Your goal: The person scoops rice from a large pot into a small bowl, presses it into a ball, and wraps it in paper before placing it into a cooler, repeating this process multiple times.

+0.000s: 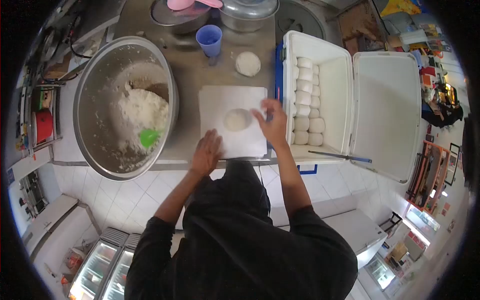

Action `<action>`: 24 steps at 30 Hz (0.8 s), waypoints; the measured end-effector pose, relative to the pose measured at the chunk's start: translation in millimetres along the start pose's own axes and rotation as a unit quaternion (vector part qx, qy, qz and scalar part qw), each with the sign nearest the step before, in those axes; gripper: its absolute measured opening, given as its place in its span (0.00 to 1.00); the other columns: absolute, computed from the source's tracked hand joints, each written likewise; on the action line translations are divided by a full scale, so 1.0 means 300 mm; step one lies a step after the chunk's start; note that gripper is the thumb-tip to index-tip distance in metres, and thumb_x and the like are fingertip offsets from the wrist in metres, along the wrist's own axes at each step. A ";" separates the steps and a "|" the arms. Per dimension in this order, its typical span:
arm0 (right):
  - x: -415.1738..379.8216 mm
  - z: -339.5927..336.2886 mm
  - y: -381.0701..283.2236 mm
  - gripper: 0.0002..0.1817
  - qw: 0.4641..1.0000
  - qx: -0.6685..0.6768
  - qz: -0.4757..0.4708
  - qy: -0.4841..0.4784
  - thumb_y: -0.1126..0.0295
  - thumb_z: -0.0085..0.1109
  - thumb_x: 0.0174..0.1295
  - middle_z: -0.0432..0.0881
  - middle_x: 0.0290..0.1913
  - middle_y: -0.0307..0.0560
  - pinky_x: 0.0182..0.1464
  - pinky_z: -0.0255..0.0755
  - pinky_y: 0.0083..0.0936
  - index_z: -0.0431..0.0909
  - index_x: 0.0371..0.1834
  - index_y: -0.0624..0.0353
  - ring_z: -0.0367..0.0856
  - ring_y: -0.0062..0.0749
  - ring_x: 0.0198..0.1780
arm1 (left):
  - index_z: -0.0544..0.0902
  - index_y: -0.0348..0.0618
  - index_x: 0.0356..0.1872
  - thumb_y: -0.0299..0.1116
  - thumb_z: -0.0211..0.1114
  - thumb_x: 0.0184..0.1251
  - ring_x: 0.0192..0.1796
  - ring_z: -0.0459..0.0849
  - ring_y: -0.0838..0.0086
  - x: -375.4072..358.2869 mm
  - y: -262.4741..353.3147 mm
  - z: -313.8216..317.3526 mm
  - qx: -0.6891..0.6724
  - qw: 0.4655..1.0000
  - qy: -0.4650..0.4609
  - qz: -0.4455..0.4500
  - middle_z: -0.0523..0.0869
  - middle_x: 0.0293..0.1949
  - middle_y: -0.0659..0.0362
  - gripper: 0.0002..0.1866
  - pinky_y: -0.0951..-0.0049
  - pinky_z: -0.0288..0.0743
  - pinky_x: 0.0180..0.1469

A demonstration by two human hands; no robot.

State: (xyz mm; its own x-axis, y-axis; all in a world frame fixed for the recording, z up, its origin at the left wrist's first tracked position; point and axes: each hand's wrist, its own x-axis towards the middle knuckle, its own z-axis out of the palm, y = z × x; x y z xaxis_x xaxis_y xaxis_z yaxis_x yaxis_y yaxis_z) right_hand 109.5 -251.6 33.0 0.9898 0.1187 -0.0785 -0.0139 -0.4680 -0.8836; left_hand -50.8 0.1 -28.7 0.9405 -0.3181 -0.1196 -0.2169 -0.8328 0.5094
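Note:
A stack of white paper sheets (212, 97) lies on the metal table in front of me. Near its middle sits a pale, flat round piece (237, 120) that looks like dough or a portion of the white crumbly food. My left hand (207, 150) rests palm down with fingers extended on the stack's near left corner. Over the right edge is my right hand (272, 122), its fingers bent and apart, thumb pointing toward the round piece. Beyond the paper is a round white mound (248, 64).
At left, a large metal basin (172, 90) holds white crumbly food (142, 110) and a green scoop (148, 137). A blue cup (209, 40) and lidded pots (248, 10) stand behind. To the right, an open cooler box (332, 90) contains several white dough pieces (303, 97).

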 end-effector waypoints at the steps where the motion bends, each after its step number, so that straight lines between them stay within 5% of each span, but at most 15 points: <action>1: -0.058 -0.023 0.015 0.29 0.997 0.006 0.036 -0.070 0.65 0.80 0.54 0.81 0.55 0.56 0.54 0.79 0.43 0.77 0.57 0.59 0.82 0.49 0.57 | 0.67 0.41 0.76 0.42 0.54 0.78 0.82 0.57 0.47 0.006 -0.009 -0.008 0.000 1.000 0.013 0.006 0.61 0.80 0.43 0.30 0.43 0.56 0.78; 4: -0.193 0.014 0.081 0.18 0.947 -0.201 -0.044 -0.248 0.71 0.75 0.55 0.83 0.47 0.56 0.52 0.80 0.43 0.80 0.48 0.60 0.84 0.50 0.53 | 0.73 0.39 0.70 0.40 0.56 0.77 0.80 0.60 0.47 -0.001 -0.019 -0.042 0.037 0.999 0.010 0.015 0.64 0.77 0.43 0.26 0.43 0.58 0.77; 8: -0.182 0.082 0.161 0.09 0.909 -0.281 -0.177 -0.249 0.72 0.67 0.56 0.81 0.40 0.52 0.48 0.76 0.44 0.81 0.37 0.62 0.82 0.50 0.50 | 0.80 0.37 0.61 0.38 0.60 0.74 0.75 0.67 0.47 0.038 -0.005 -0.080 0.009 0.998 0.057 0.009 0.71 0.70 0.43 0.21 0.43 0.62 0.74; 11: -0.139 0.072 0.150 0.10 0.913 -0.242 -0.110 -0.310 0.66 0.66 0.58 0.80 0.42 0.56 0.50 0.78 0.45 0.80 0.33 0.63 0.82 0.51 0.51 | 0.81 0.37 0.58 0.42 0.63 0.71 0.71 0.72 0.48 0.054 0.017 -0.099 -0.012 0.997 0.074 0.007 0.75 0.65 0.44 0.22 0.44 0.64 0.72; 14: -0.123 0.053 0.159 0.06 0.903 -0.224 -0.110 -0.348 0.70 0.61 0.62 0.81 0.37 0.54 0.52 0.74 0.43 0.83 0.32 0.62 0.80 0.53 0.48 | 0.81 0.39 0.59 0.55 0.68 0.67 0.69 0.73 0.50 0.069 0.050 -0.143 -0.025 0.999 0.015 -0.016 0.78 0.63 0.46 0.31 0.45 0.62 0.73; 19: -0.113 0.030 0.172 0.08 0.907 -0.204 -0.118 -0.350 0.68 0.61 0.64 0.82 0.42 0.55 0.55 0.75 0.43 0.84 0.38 0.60 0.81 0.52 0.52 | 0.81 0.41 0.59 0.71 0.71 0.55 0.66 0.79 0.56 0.082 0.104 -0.208 -0.019 0.995 -0.065 -0.069 0.84 0.54 0.48 0.44 0.46 0.61 0.73; 24: -0.114 0.028 0.188 0.12 0.910 -0.214 -0.101 -0.342 0.65 0.59 0.69 0.81 0.51 0.56 0.60 0.74 0.44 0.83 0.46 0.61 0.78 0.52 0.59 | 0.83 0.43 0.52 0.62 0.71 0.61 0.58 0.83 0.54 0.097 0.104 -0.219 -0.002 0.995 -0.053 -0.086 0.86 0.49 0.51 0.32 0.47 0.66 0.68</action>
State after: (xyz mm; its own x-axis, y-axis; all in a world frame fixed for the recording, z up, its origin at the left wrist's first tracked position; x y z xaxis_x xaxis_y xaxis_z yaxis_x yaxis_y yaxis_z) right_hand 73.7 -274.8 -17.9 0.6445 0.6888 -0.3320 0.3597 -0.6563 -0.6633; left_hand -13.1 -5.2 39.6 0.9307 -0.2171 -0.2945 -0.0541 -0.8777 0.4761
